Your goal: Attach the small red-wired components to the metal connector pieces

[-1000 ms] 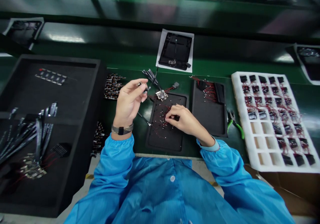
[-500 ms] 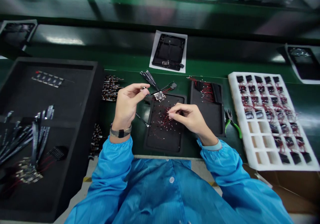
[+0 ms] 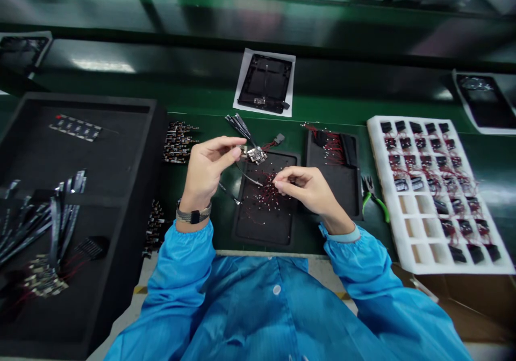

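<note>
My left hand (image 3: 206, 168) pinches a small circuit board (image 3: 243, 149) between thumb and fingers. A thin dark cable (image 3: 249, 177) hangs from it toward the black tray (image 3: 264, 232). My right hand (image 3: 309, 189) is closed in a pinch over a heap of short red wires with white tips (image 3: 267, 195) in that tray; whatever sits between the fingertips is too small to make out. Just past my left fingertips lies a stack of circuit boards (image 3: 257, 155) with flat black cables (image 3: 241, 126). Another loose cable (image 3: 229, 193) rests left of the tray.
A second black tray (image 3: 334, 189) holds red-wired parts. Green-handled pliers (image 3: 375, 202) lie beside a white foam tray (image 3: 407, 248) of black parts. At left stands a large black bin (image 3: 121, 189) with cables and boards. A black housing (image 3: 264, 81) lies on white paper behind.
The cable from the board in my left hand has swung from pointing up and right to hanging down over the tray. My right hand has shifted slightly right, still pinched.
</note>
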Demonstrator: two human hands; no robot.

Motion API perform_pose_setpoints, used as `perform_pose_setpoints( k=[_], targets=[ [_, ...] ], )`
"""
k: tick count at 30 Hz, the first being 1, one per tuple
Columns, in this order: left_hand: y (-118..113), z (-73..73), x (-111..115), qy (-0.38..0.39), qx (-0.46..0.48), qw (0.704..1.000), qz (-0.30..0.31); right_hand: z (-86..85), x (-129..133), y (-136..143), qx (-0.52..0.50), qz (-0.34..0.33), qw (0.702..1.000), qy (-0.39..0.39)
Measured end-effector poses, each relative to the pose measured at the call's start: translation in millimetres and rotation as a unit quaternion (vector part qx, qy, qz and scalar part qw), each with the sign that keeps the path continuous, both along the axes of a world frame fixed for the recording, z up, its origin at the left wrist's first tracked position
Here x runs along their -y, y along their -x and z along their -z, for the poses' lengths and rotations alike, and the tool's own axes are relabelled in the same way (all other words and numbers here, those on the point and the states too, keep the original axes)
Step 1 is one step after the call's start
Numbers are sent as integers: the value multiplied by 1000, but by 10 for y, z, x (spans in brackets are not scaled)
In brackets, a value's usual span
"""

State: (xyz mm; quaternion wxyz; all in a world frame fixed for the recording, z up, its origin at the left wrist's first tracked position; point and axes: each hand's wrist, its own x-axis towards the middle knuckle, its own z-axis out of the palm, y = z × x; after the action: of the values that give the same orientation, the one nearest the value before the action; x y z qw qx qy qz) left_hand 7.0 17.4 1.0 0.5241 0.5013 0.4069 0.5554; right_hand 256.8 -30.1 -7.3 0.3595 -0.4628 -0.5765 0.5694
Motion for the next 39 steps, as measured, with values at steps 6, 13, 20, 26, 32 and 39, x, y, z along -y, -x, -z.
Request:
perform_pose_setpoints(
  k=[6,13,20,26,32,39],
  targets=[
    [-138,-20,61,31,-141,978,154,-29,-26,-13,20,-23,1000,5],
    [-236,-27,94,25,-209,953,219,-52,-45,-9,40,-37,998,22],
    [-232,3,99,34,-202,952,228,-47,-45,-19,42,-49,997,30],
    [-251,22,111,29,-230,949,215,-1,-35,3,51,-35,997,45],
    [-251,8,101,44,-214,954,204,8,-25,27,30,-22,998,49],
    [-269,33,84,58,-193,959,198,31,-22,26,23,-9,999,46]
  ],
)
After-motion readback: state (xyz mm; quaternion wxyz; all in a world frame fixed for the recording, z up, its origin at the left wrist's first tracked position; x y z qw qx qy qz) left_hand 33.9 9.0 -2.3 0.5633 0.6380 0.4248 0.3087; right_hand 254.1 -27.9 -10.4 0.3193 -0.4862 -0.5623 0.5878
